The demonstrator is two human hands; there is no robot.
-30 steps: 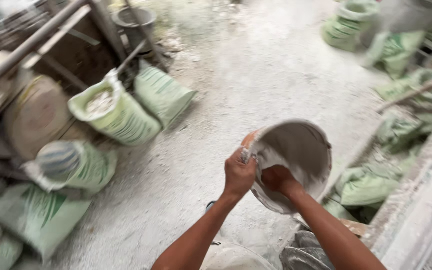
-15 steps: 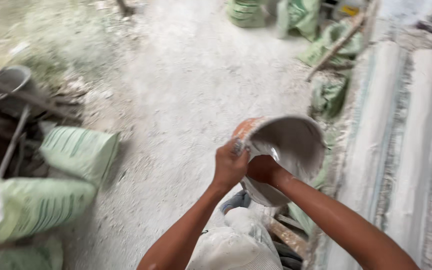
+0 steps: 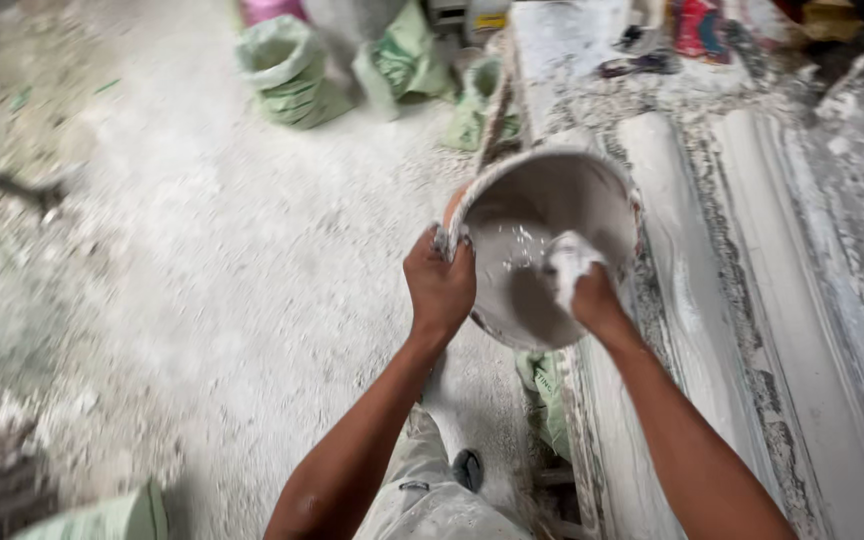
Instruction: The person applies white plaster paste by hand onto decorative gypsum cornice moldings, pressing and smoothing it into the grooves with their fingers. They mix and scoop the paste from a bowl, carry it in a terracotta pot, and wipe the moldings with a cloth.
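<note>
1. Gripping the near rim of a round bucket, the left hand is closed tight, fingers curled over the edge and thumb outside.
2. Bucket position: held up in the air, tilted so its mouth faces the camera, above the edge of a long plaster-coated workbench. Its inside is coated in pale grey-white paste (the outside shows an orange tint at the left rim).
3. The right hand is inside the bucket, against the lower inner wall. Its fingers are smeared white with paste and bent over a lump of the wet mix; how tightly they close cannot be told.
4. Both forearms are bare and rise from the bottom of the frame.
5. Surroundings: a dusty white floor to the left; green woven sacks stand open at the far end, well apart from the hands. Another green sack lies just below the bucket, beside the workbench.
6. The person's pale trousers and a dark shoe show beneath the arms.
</note>
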